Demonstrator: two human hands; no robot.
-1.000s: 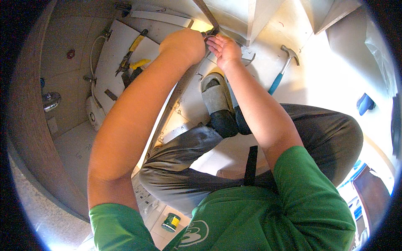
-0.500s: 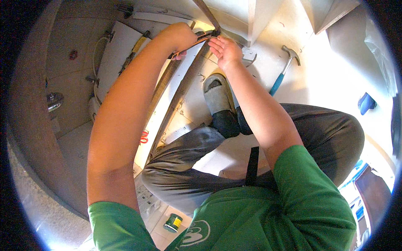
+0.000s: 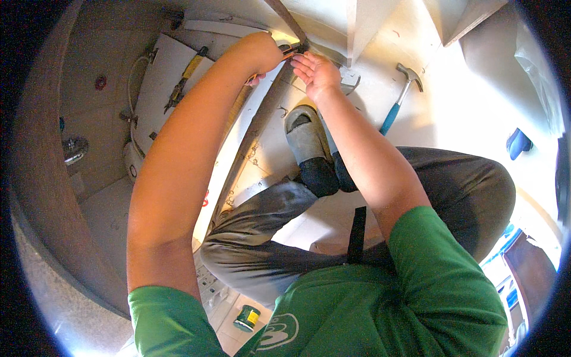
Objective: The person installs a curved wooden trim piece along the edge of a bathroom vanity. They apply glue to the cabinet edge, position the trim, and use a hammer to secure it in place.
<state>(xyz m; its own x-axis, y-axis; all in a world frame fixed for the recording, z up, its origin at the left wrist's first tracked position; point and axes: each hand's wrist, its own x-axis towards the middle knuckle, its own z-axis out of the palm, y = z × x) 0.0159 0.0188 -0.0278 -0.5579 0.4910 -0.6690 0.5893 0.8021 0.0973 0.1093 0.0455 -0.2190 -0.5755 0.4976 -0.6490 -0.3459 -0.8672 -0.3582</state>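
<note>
Pale floor, brightly lit at the upper right of the frame, dimmer toward a brown curved wall at the left. One white panel lies flat at upper left with one yellow-handled pair of pliers on it. One long dark wooden strip runs diagonally from lower centre up to top centre, where it meets pale upright boards. Left hand, top centre, is clenched around a small tool whose tip touches the upper end of the strip; the tool's kind cannot be told. Right hand, just beside it, has fingers spread and bent, fingertips at the same joint; holds nothing visible. One grey shoe is planted on the floor below the hands, just right of the strip. One hammer with blue handle lies apart at upper right, open floor around it. One small green-and-yellow tape measure sits at bottom centre.
</note>
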